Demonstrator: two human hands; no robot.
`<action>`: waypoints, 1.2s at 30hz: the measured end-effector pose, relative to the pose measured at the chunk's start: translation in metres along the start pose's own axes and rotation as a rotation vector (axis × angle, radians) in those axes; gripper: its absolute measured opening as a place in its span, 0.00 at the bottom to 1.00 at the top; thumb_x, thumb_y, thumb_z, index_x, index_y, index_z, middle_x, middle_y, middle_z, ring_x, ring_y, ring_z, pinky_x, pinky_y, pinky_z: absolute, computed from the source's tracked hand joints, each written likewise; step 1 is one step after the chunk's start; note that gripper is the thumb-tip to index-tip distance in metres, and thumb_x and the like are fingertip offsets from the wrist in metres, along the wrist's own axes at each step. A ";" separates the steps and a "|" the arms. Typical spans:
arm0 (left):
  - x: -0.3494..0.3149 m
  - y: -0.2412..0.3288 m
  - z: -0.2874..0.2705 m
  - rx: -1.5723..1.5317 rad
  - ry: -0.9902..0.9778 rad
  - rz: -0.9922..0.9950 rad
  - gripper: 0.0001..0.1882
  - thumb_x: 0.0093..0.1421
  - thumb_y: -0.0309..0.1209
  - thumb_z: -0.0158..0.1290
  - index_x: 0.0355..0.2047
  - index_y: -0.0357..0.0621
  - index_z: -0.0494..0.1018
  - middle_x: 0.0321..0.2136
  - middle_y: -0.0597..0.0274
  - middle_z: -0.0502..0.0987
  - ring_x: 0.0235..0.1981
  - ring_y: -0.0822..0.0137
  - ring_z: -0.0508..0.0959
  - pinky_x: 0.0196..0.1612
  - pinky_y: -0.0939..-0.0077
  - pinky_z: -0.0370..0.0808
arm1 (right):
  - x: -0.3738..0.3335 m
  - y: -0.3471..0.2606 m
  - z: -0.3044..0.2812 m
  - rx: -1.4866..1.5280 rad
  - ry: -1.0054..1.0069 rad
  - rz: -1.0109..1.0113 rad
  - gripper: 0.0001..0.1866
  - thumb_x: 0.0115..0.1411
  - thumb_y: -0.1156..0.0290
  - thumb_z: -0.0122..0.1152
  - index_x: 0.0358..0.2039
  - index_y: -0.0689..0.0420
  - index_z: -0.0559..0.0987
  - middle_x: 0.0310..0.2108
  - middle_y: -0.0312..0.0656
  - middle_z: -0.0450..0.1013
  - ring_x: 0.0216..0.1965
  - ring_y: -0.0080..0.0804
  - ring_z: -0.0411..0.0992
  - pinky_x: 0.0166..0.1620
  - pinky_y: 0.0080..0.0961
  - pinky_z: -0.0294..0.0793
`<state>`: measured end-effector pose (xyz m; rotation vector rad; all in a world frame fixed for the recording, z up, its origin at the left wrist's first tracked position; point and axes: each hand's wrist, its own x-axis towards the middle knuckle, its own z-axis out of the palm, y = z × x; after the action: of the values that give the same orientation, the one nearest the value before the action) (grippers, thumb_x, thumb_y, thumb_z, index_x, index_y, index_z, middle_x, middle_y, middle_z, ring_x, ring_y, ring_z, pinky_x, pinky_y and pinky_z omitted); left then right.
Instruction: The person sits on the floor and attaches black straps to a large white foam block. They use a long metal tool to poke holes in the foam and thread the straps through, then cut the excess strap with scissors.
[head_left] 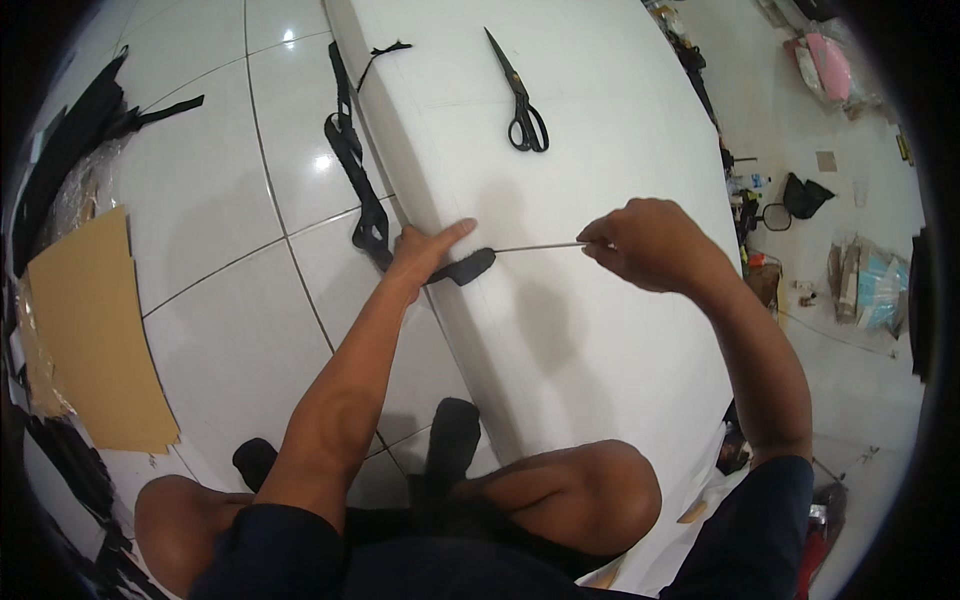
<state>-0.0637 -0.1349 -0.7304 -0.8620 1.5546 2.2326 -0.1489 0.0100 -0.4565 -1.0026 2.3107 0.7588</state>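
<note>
A long black fabric strip (pixel 463 269) crosses the edge of a large white padded block (pixel 610 370). My left hand (pixel 428 252) is at that edge over the strip, its thumb stretched out and its other fingers curled down, partly hidden, where the strip passes. From the strip's rounded end a thin, straight, greyish rod-like piece (pixel 540 246) runs right to my right hand (pixel 655 245). The fingertips of that hand pinch the far end of the piece. Black-handled scissors (pixel 525 115) lie beyond both hands, blades pointing away from me.
More of the black strip (pixel 350 150) trails along the tiled floor (pixel 230 230) beside the block. Brown cardboard (pixel 95 335) and black fabric (pixel 75 150) lie at left. Several bags and small items, among them a pink package (pixel 828 65), are scattered at right.
</note>
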 end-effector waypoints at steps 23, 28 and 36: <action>-0.006 -0.022 0.014 -0.389 0.044 -0.035 0.65 0.46 0.55 0.66 0.69 0.40 0.35 0.65 0.41 0.52 0.66 0.44 0.56 0.66 0.46 0.56 | -0.020 -0.009 -0.039 -0.121 -0.035 -0.152 0.13 0.61 0.58 0.58 0.33 0.53 0.83 0.29 0.45 0.79 0.36 0.44 0.78 0.39 0.40 0.77; 0.010 -0.037 0.009 -0.442 0.017 0.004 0.66 0.47 0.53 0.67 0.68 0.35 0.32 0.66 0.39 0.50 0.67 0.44 0.52 0.68 0.52 0.52 | -0.075 -0.007 -0.103 -0.213 -0.023 -0.096 0.13 0.62 0.57 0.58 0.35 0.50 0.83 0.29 0.44 0.80 0.36 0.43 0.79 0.40 0.39 0.77; 0.036 -0.057 -0.024 -0.766 -0.323 0.040 0.39 0.64 0.47 0.49 0.68 0.45 0.48 0.65 0.51 0.56 0.65 0.54 0.58 0.67 0.53 0.56 | -0.169 0.041 -0.095 0.400 0.338 0.260 0.13 0.59 0.64 0.65 0.42 0.56 0.84 0.26 0.43 0.79 0.24 0.29 0.77 0.35 0.26 0.75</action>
<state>-0.0533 -0.1390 -0.8006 -0.5794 0.5601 2.8511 -0.1000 0.0527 -0.2694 -0.6971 2.7724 0.2037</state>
